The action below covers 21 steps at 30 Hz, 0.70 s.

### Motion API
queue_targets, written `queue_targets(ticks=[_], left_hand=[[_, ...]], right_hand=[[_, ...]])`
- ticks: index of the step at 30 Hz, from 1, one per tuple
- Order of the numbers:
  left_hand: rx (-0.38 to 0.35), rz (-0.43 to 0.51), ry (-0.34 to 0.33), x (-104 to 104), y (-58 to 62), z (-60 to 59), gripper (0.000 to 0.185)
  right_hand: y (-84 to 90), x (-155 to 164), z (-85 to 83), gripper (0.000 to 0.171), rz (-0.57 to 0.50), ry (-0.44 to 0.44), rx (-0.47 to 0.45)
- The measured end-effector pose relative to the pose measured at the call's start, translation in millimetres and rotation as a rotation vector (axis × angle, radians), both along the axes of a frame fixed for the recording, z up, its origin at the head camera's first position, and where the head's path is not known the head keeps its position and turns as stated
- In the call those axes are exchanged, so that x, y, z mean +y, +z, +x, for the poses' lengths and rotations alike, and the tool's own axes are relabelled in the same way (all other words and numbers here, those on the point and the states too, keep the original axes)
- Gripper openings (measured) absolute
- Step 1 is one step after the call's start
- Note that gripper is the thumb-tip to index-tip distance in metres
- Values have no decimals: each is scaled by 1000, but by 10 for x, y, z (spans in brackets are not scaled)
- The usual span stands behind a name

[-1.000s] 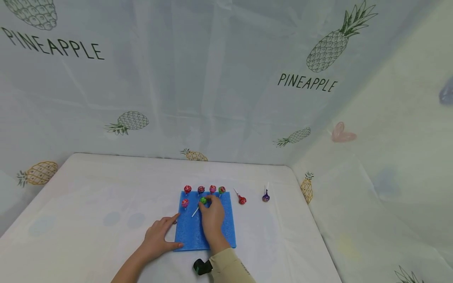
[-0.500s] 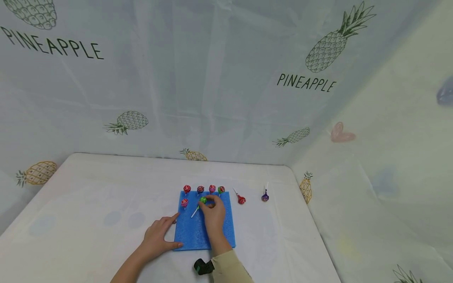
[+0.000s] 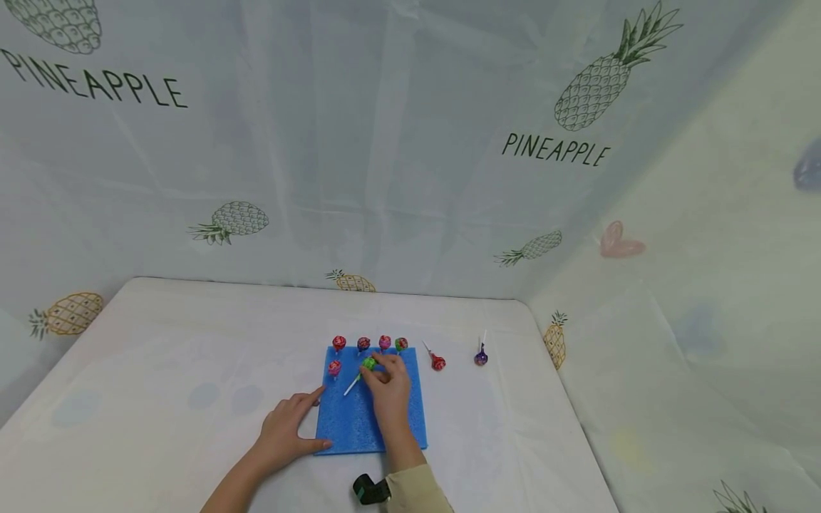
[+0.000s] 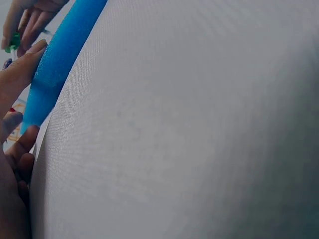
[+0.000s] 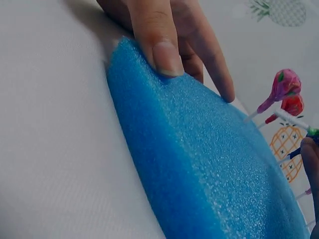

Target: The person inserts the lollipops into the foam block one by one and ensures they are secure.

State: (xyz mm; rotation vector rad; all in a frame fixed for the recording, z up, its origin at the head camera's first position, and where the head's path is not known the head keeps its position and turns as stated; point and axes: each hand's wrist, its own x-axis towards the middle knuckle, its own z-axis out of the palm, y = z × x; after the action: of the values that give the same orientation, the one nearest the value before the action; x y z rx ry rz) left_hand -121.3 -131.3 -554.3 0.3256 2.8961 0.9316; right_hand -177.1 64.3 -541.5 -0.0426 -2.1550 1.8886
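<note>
A blue foam block (image 3: 370,399) is steadied on the table (image 3: 160,370) by the left hand (image 3: 290,426), fingers spread flat against its near-left edge so that it cannot slide. A green lollipop (image 3: 368,363) is pinched by the right hand (image 3: 388,388) above the block, stick angled down. Beyond the fingers, five lollipops (image 3: 370,344) stand planted; two lie to the right.

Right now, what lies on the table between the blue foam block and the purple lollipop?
In the head view, one red lollipop lies on the cloth between the blue foam block and the purple lollipop.
</note>
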Motion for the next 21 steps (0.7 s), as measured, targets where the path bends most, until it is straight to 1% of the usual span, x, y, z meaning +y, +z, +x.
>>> queue_targets(ticks=[3, 6, 12, 14, 21], left_hand=[[-1, 7, 6, 7, -11, -7, 100], [-5, 9, 10, 12, -21, -11, 100], [-2, 2, 11, 10, -39, -15, 100], [1, 1, 9, 9, -41, -17, 100], [-1, 0, 6, 3, -48, -23, 101]], right_hand=[[-5, 3, 11, 34, -61, 6, 33], [-3, 5, 29, 32, -93, -17, 48], [5, 27, 67, 27, -145, -36, -23], [-10, 37, 69, 25, -157, -40, -34], [-57, 57, 63, 23, -140, -77, -77]])
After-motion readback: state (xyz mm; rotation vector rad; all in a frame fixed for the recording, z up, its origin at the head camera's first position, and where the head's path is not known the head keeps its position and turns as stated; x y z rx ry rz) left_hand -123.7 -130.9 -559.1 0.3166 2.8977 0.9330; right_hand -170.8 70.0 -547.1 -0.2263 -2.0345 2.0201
